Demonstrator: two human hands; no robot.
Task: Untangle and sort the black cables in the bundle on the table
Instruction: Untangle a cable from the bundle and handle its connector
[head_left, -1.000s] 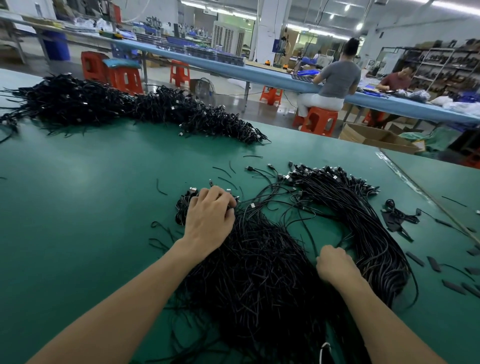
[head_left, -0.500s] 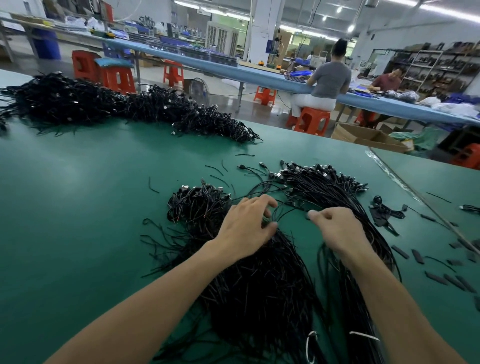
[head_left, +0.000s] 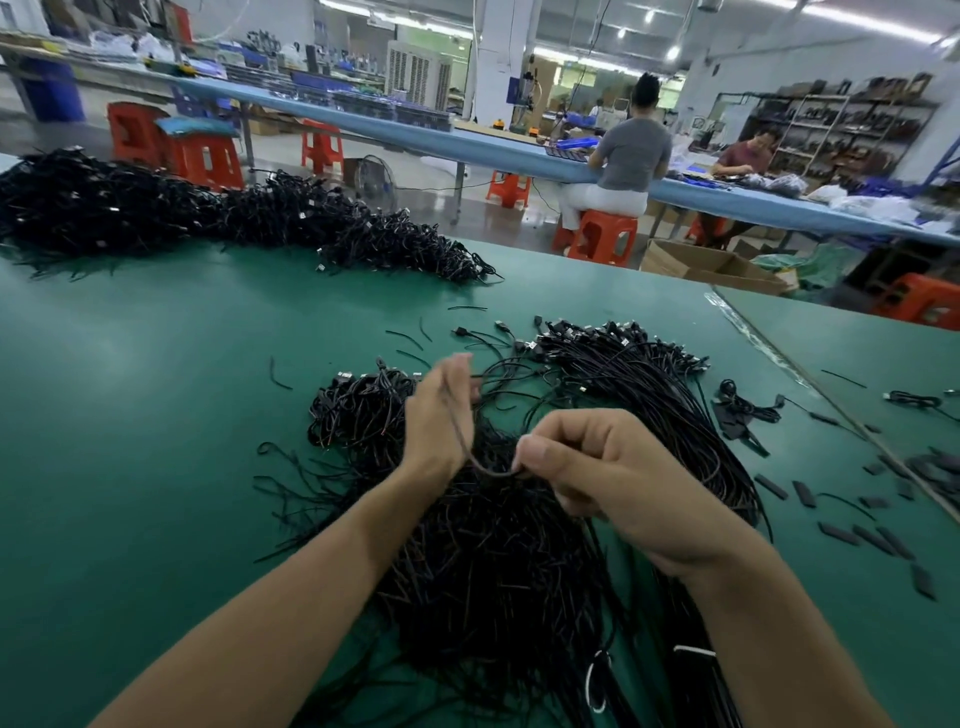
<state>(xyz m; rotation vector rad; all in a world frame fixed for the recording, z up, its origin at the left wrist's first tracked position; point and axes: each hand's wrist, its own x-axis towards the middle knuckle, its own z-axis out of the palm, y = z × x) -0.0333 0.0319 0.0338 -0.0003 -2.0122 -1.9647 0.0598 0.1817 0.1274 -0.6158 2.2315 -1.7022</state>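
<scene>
Right hand (head_left: 613, 483) pinches one black cable (head_left: 488, 472) between thumb and curled fingers above the tangled bundle (head_left: 493, 561); left hand (head_left: 439, 415), held up just beside it, holds the same cable further along, and the strand sags in a shallow loop between the two. Bundle lies on the green bench (head_left: 130, 415) under both forearms, with a combed-out fan of cables (head_left: 649, 395) touching it on the right. Short black strips (head_left: 836, 532) scattered near the right edge; a long heap of cables (head_left: 156, 208) well apart along the far edge.
</scene>
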